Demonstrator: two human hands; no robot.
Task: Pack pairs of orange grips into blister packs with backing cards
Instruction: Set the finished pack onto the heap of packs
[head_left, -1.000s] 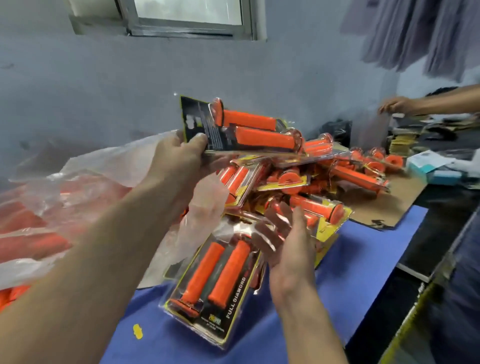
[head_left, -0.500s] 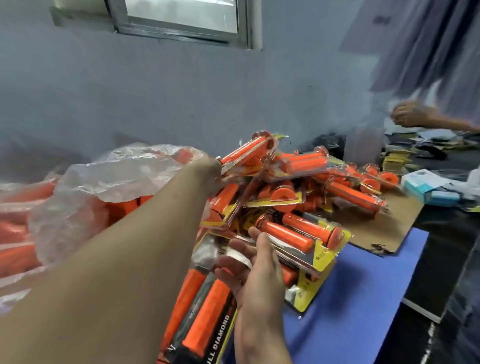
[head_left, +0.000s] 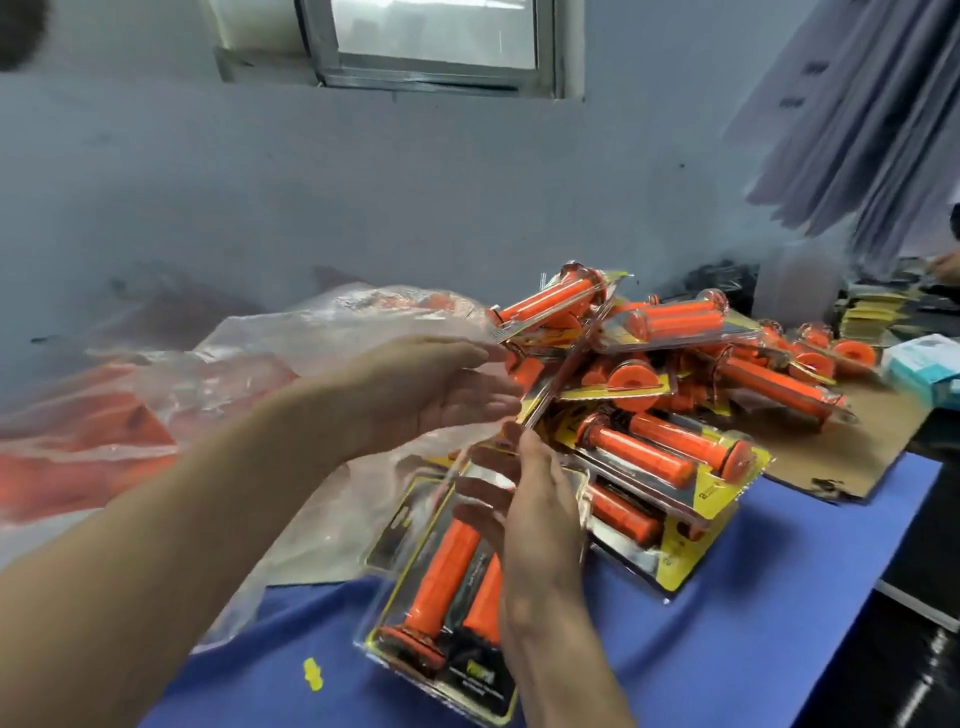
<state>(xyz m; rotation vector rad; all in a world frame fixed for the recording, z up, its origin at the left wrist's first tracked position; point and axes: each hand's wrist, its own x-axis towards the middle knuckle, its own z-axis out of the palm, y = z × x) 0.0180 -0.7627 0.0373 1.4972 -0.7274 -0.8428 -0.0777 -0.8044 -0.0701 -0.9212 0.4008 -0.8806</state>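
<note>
Two hands, start of a new pack: L hand (head_left: 431, 395) is held slack & empty beside the finished pile (head_left: 670, 452), a clear blister shell (head_left: 462, 470) is pinched by R hand (head_left: 524, 509), so loose orange grips (head_left: 104, 447) from the bag (head_left: 311, 332) are likely needed next.

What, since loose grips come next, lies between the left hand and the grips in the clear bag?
The clear bag's film covers the loose grips; no opening shows. The left hand is open beside it; the right hand holds a clear blister shell.

Bare left grip (head_left: 415, 395), bare right grip (head_left: 535, 509), forearms (head_left: 182, 519) uncovered up to the frame edge
</note>
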